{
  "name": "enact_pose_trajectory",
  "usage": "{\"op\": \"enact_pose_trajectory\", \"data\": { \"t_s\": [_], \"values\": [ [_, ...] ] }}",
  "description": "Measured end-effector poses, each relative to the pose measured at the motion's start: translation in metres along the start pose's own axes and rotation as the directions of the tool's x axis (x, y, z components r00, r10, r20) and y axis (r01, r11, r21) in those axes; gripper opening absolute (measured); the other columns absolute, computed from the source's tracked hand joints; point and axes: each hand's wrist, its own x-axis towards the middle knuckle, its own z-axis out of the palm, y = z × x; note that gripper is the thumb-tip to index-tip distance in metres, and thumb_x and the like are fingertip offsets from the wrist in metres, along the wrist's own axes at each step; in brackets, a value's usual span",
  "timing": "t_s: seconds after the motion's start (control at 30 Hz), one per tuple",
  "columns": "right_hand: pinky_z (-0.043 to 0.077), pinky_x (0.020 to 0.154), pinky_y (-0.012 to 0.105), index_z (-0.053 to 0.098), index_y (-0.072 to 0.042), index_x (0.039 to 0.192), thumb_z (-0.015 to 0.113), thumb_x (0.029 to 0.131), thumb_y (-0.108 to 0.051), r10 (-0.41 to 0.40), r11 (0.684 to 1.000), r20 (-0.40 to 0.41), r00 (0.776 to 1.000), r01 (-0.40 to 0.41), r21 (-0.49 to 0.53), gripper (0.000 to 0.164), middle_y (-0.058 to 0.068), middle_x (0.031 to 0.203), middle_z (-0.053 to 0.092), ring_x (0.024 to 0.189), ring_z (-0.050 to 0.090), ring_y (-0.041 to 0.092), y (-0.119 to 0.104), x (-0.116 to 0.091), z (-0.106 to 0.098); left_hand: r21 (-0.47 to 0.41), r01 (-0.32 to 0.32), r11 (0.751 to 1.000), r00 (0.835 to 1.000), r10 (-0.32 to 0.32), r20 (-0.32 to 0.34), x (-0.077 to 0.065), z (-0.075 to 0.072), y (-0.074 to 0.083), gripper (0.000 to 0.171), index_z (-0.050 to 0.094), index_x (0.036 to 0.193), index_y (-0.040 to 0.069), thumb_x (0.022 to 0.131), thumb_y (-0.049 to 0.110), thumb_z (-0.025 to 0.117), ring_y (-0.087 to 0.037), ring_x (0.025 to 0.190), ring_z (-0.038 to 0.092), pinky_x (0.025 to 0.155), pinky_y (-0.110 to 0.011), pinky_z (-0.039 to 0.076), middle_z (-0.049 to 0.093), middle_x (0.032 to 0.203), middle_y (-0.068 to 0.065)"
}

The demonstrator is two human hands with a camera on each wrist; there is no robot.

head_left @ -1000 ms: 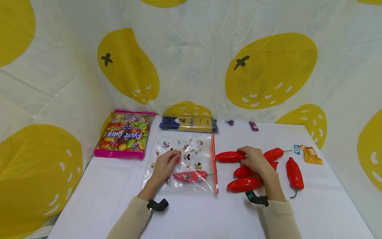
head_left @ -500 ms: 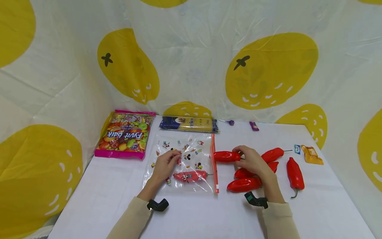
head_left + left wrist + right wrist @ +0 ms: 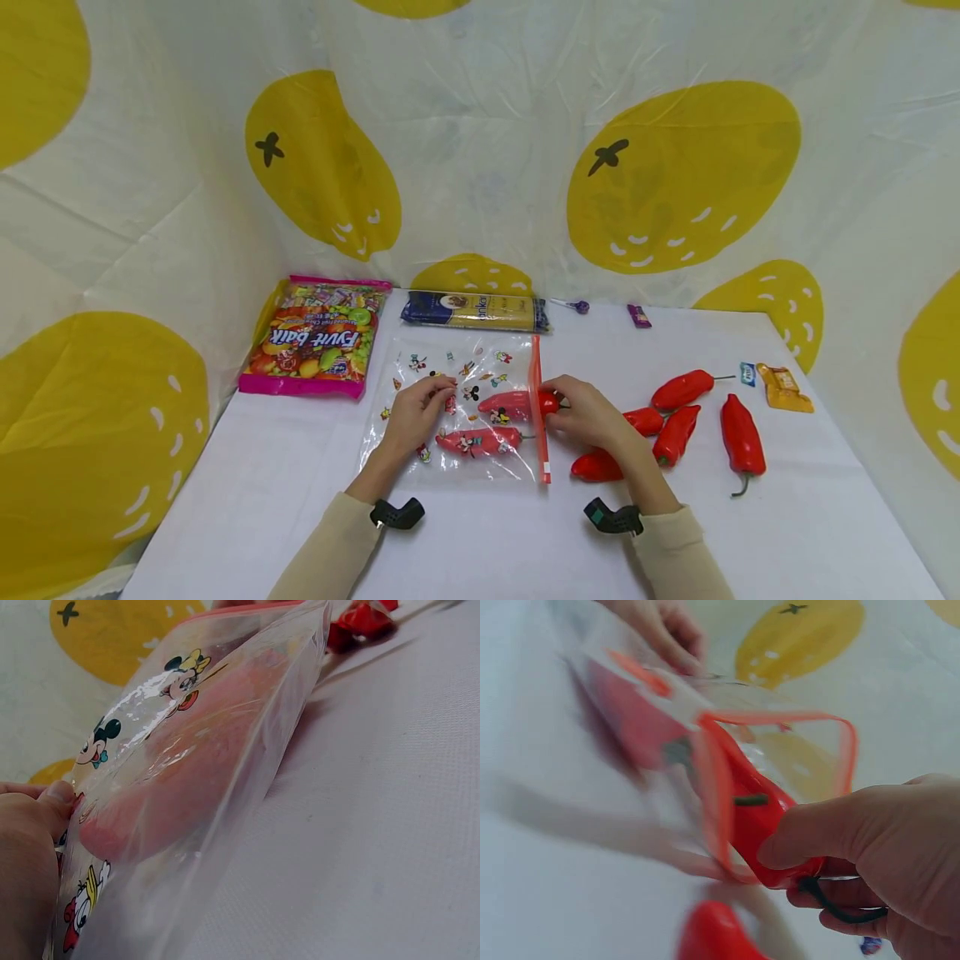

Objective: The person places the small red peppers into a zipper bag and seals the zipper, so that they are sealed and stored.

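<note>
- Clear zip bag (image 3: 420,400) lies on the white table (image 3: 480,542), its red-edged mouth open around the held pepper (image 3: 761,825).
- Fruit-chew bag (image 3: 303,342), beyond it to the left.
- Blue-and-gold packet (image 3: 483,311), just past the zip bag.
- Left hand (image 3: 408,417) pinches the bag's film; right hand (image 3: 588,412), apart from it, grips the held pepper near its stem end.
- Second pepper (image 3: 477,442), inside; five loose peppers (image 3: 742,437) to the right.
- Gold packet (image 3: 782,387), near those.
- Lollipop (image 3: 581,307) and purple sweet (image 3: 639,316), along the far side.
</note>
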Motion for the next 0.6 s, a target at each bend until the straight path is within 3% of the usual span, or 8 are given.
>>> {"op": "enact_pose_trajectory", "data": {
  "t_s": [0.27, 0.6],
  "values": [
    [0.055, 0.09, 0.037, 0.057, -0.02, 0.122, 0.072, 0.082, -0.029, -0.047, 0.998, -0.017, 0.999, 0.048, 0.041, 0.044, -0.005, 0.109, 0.065, 0.103, 0.06, 0.014, -0.004, 0.004, 0.013, -0.006, 0.006, 1.0, 1.0, -0.006, 0.014, 0.0, -0.001, 0.001, 0.012, 0.068, 0.1, 0.018, 0.091, 0.022, 0.061, -0.008, 0.092, 0.065, 0.078, -0.022, 0.053, 0.071, 0.106, 0.005],
    [0.056, 0.084, 0.029, 0.063, -0.021, 0.115, 0.066, 0.088, -0.02, -0.16, 0.974, -0.01, 0.987, 0.159, 0.163, 0.028, -0.006, 0.102, 0.066, 0.096, 0.061, 0.012, -0.002, 0.009, 0.022, -0.01, 0.001, 1.0, 1.0, -0.001, 0.017, 0.0, -0.002, 0.003, 0.011, 0.068, 0.1, 0.018, 0.091, 0.021, 0.061, -0.011, 0.1, 0.066, 0.085, -0.025, 0.054, 0.07, 0.107, 0.005]
  ]
}}
